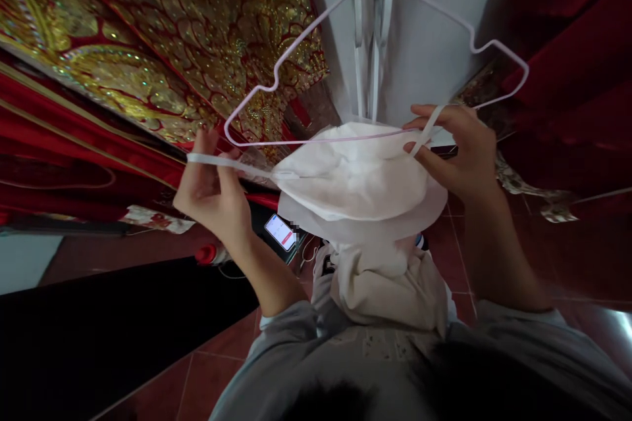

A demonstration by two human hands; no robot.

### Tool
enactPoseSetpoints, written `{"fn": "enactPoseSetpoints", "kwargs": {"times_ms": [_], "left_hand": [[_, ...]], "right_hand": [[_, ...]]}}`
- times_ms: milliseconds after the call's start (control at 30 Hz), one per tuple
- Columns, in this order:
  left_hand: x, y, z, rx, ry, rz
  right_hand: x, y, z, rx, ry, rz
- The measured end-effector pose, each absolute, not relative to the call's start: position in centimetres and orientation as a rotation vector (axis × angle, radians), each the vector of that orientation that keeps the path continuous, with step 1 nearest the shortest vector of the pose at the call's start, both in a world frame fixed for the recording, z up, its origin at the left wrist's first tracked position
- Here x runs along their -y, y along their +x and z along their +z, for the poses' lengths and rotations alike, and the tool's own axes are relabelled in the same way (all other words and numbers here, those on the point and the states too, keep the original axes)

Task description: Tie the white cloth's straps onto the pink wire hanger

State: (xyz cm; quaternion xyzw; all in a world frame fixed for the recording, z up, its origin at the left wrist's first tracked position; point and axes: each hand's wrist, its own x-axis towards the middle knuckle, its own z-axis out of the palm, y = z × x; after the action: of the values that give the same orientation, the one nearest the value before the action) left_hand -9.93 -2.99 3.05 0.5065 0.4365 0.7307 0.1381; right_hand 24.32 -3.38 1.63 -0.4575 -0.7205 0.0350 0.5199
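Observation:
A white cloth garment [353, 187] with a rounded, gathered body hangs in front of me, a strap at each side. On the left, my left hand [214, 191] holds the left white strap [247, 166], drawn out sideways with its end around the fingers. The right strap [428, 128] runs between the thumb and fingers of my right hand [457, 148]. A pale pink hanger [316, 25] hangs from above, and its bottom bar crosses in front of the garment's upper edge. My right fingers are close to that bar; whether they touch it is hard to tell.
Gold-sequined red clothing [197, 20] hangs at the left, and dark red fabric [567, 59] at the right. A lit phone [280, 231] lies on a dark surface below my left hand, near a red-capped bottle [207, 253]. Red tiles [217, 335] cover the floor.

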Motion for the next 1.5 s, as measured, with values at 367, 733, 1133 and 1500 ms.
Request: {"fn": "enactPoseSetpoints", "kwargs": {"times_ms": [367,733,1133,1500], "left_hand": [[-2.6,-7.4,7.1,-1.080,1.764,1.728],[0.2,-2.2,1.8,-0.827,1.030,1.918],[0.8,-0.1,0.6,-0.802,1.086,1.994],[0.8,-0.3,1.4,-0.771,1.059,2.037]], "right_hand": [[4.0,24.7,2.0,1.781,-1.126,0.000],[3.6,23.8,2.1,1.840,-1.056,0.077],[-3.3,28.9,6.8,1.509,-0.758,0.108],[-3.6,25.6,7.7,1.697,-1.116,0.155]]}}
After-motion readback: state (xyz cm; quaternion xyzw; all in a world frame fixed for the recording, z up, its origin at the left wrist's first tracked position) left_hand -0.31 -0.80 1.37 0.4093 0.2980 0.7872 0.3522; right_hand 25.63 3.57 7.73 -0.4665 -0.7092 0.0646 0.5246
